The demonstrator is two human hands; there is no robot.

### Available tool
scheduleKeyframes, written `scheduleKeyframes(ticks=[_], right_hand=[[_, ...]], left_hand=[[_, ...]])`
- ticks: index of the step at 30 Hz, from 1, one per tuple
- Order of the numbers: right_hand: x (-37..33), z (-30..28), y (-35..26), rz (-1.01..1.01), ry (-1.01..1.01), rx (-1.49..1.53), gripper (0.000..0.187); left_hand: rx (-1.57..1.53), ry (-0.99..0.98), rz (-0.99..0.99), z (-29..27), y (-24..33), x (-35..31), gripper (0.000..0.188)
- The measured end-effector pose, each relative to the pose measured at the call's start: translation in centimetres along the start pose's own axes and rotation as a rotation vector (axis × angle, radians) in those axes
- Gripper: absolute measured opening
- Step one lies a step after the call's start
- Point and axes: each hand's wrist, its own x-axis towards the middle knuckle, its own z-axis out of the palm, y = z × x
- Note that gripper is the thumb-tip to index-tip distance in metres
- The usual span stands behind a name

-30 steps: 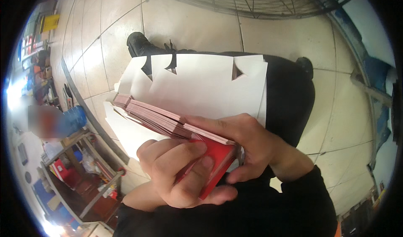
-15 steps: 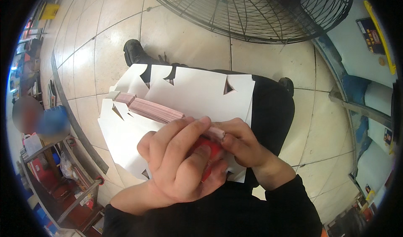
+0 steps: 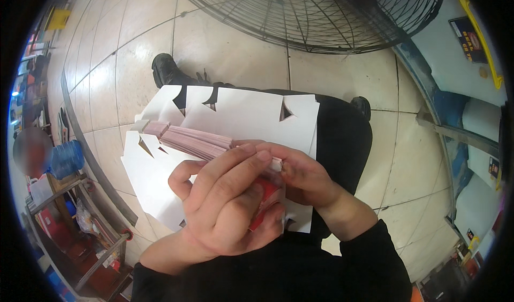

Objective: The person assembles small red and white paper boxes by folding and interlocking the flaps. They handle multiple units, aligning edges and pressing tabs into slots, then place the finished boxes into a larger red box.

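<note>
Head view, straight down over the lap: the left hand [image 3: 222, 197] is closed around a red piece [image 3: 271, 193], thumb pressed on its face and the long fingers arched over to the pink-edged stack of card [image 3: 195, 141]. The right hand [image 3: 308, 173] comes round the stack's near end from the other side, its fingers folded in a narrow hold there; exactly where its hidden fingertips press, I can't tell from where I stand. My guess is that two hands meet at this end because loose layers would slide apart under one alone.

The stack runs away from the knuckles, up and to the left, its layers a little fanned, lying over the notched white sheets [image 3: 246, 114]. Those sheets spread across the black trousers [image 3: 345, 136], which probably serve as a makeshift bench, the broad sheets giving the narrow stack something flat to lean on.

Past the knees, a black shoe [image 3: 171, 70] rests on the pale tiled floor [image 3: 139, 50]. A large wire fan guard [image 3: 321, 21] stands just ahead, likely there for the worker's comfort. Off to the left, a blue water jug [image 3: 67, 158] sits by an open-framed cart [image 3: 104, 248].
</note>
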Motion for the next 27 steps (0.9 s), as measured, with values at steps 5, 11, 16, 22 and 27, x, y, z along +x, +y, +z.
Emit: scheduleKeyframes(ticks=[5,11,16,22,27], right_hand=[[-0.2,1.0,-0.2,0.041,0.090,0.053,0.087],[0.1,1.0,-0.1,-0.005,0.056,0.215,0.068],[0.3,0.5,0.5,0.029,0.177,0.176,0.063],[0.7,-0.2,1.1,0.011,0.230,0.226,0.059],[1.0,-1.3,1.2,-0.122,0.119,0.210,0.054]], left_hand=[[-0.001,-0.011,0.001,-0.1,0.0,0.8,0.029],[-0.016,-0.010,0.021,-0.1,-0.5,1.7,0.030],[0.018,-0.038,-0.029,0.2,-0.6,2.2,0.028],[0.004,0.016,0.007,1.6,-1.3,2.6,0.025],[-0.008,-0.032,-0.070,2.1,-1.8,2.7,0.024]])
